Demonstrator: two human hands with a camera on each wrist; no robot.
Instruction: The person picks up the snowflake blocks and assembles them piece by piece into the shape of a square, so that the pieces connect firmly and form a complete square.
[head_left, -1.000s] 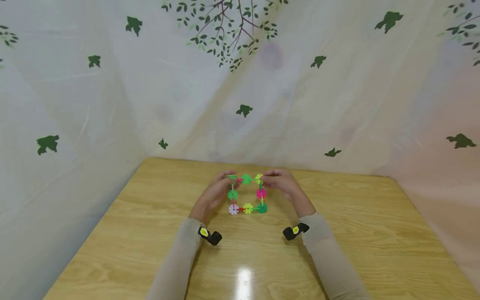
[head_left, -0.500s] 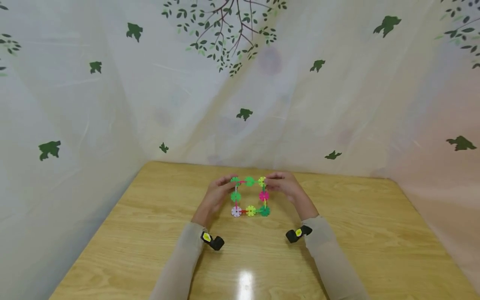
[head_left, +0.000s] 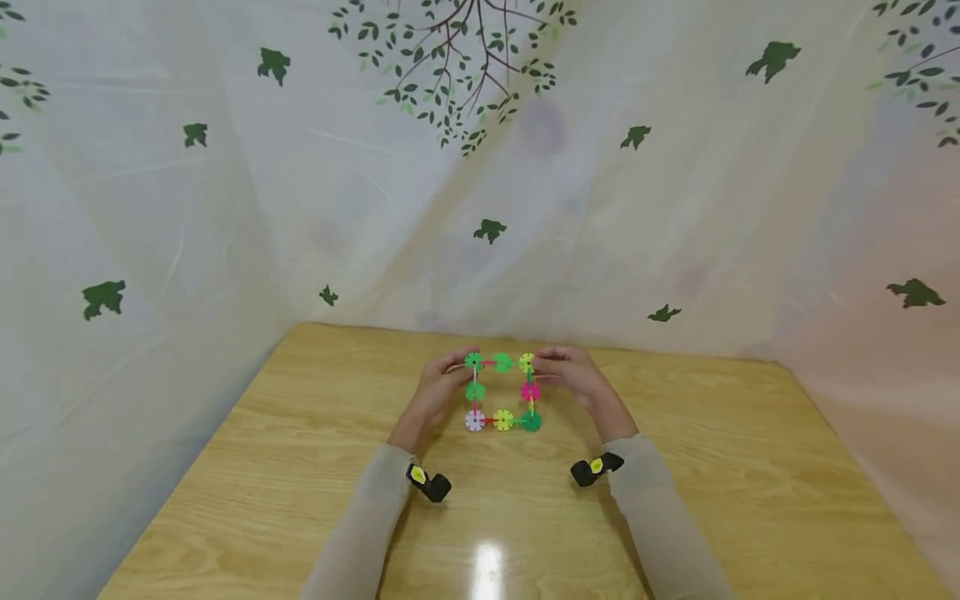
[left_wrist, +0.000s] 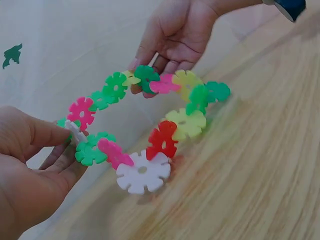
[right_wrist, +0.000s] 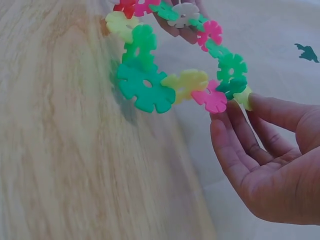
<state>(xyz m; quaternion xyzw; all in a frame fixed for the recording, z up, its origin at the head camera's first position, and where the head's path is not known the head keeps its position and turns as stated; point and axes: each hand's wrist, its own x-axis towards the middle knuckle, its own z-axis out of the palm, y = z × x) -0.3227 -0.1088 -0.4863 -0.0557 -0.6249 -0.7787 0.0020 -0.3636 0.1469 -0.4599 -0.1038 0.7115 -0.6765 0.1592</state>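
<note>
A square ring of interlocking plastic snowflake discs (head_left: 503,420), in green, yellow, pink, red and white, stands tilted up over the table. My left hand (head_left: 437,390) pinches its upper left corner between thumb and fingers, near a green disc (head_left: 474,362). At the upper right corner, my right hand (head_left: 576,379) pinches a yellow disc (head_left: 527,363). The white disc (left_wrist: 143,171) forms the lower left corner, and a dark green disc (right_wrist: 145,86) the lower right. Both lower corners are at or just above the wood; which, I cannot tell.
The wooden table (head_left: 712,483) spreads out around the hands. Behind it hangs a pale curtain (head_left: 360,183) printed with leaves and birds. Each wrist wears a small black camera (head_left: 431,483).
The ring and both hands have shifted slightly right and down in the head view, which has itself tilted a little. Both hands keep their hold on the upper corners.
</note>
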